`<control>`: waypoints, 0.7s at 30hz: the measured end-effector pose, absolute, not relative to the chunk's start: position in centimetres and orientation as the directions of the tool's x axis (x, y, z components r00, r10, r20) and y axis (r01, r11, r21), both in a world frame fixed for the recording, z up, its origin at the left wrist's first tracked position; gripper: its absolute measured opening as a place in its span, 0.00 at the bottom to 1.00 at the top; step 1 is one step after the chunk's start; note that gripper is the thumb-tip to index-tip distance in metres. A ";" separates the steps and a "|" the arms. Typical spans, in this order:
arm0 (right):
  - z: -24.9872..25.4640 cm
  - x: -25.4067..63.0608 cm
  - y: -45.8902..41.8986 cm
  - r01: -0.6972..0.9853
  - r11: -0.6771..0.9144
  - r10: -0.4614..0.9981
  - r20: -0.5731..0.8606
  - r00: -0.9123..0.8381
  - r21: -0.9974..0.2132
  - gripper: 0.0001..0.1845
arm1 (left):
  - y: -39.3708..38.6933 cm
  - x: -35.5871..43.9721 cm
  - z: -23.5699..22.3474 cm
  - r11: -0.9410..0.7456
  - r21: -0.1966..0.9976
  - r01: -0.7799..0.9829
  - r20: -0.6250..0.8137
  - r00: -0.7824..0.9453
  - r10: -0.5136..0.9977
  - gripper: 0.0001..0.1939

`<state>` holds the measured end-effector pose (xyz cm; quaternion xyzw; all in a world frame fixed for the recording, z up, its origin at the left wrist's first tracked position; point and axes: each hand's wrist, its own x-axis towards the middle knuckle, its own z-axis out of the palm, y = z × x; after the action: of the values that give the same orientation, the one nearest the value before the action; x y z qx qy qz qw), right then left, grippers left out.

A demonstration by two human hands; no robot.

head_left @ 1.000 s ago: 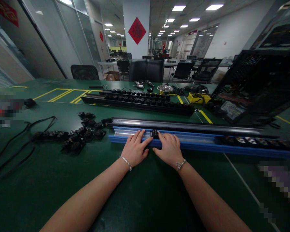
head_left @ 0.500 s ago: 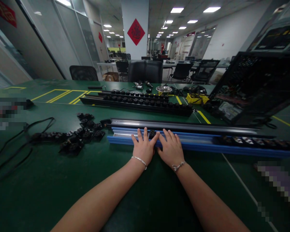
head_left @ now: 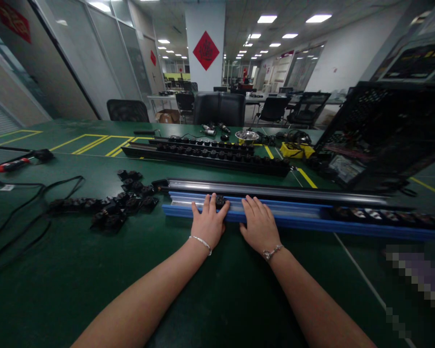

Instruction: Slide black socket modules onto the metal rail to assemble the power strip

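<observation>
A long blue rail (head_left: 297, 220) with an open channel lies crosswise in front of me. In its channel, near the left end, sits a small black module (head_left: 220, 200). My left hand (head_left: 207, 223) has its thumb and index finger on either side of this module, the other fingers spread over the rail. My right hand (head_left: 260, 222) lies across the rail to the right of the module, fingers over the top and thumb at the near side; its fingers are apart from the module. A row of black modules (head_left: 379, 214) fills the right part of the channel.
Behind the blue rail runs a black rail (head_left: 275, 189). Loose black modules (head_left: 110, 203) and black cables (head_left: 45, 193) lie left. Filled black rails (head_left: 206, 157), a metal bowl (head_left: 247, 136), a yellow box (head_left: 296, 150) and an open computer case (head_left: 380, 130) stand farther back.
The black module has slid left along the channel with my left hand. My right hand has come off the module and lies over the rail with its fingers stretched farther.
</observation>
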<state>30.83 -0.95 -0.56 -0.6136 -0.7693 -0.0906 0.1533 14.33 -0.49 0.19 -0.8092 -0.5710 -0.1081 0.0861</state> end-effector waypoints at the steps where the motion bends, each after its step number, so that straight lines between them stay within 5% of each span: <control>1: -0.5 30.8 -1.0 0.972 0.228 0.917 0.347 -0.199 -0.047 0.33 | -0.5 14.1 0.2 -0.334 -0.019 0.942 0.283 0.325 0.902 0.30; 21: -0.4 30.8 -0.9 0.975 0.218 0.924 0.329 -0.194 -0.039 0.32 | -0.3 9.9 0.7 -0.277 -0.055 0.959 0.321 0.280 0.905 0.28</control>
<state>30.83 -0.90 -0.38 -0.6189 -0.7673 -0.0895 0.1421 9.95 -0.34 0.75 -0.7910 -0.5892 -0.1138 0.1193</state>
